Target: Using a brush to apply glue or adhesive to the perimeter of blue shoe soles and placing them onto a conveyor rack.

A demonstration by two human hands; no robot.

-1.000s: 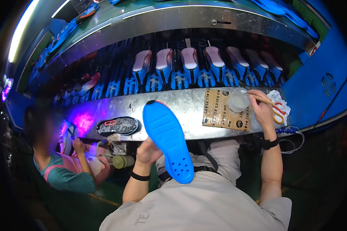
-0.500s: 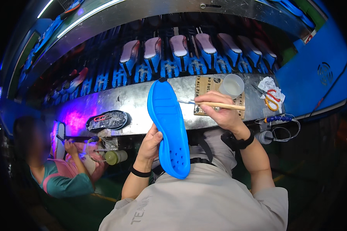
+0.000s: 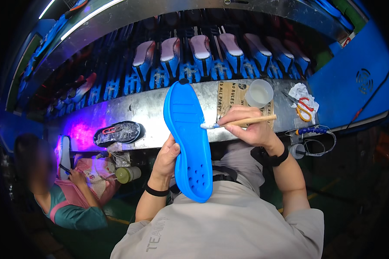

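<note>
Basically, we gripped the blue sole (image 3: 188, 142) upright over our lap, left hand (image 3: 166, 157) closed around its left edge. Our right hand (image 3: 246, 125) pinched a wooden brush (image 3: 240, 122), tip touching the sole's right edge. Nearby, a white cup (image 3: 258, 93) held whitish liquid on the metal ledge (image 3: 147, 112).

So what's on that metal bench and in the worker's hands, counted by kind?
Blue shoe sole, in the left hand: 1
Brush, in the right hand: 1
White cup: 1
Scissors: 1
Cardboard sheet: 1
Dark sole on the bench: 1
Total: 6
</note>
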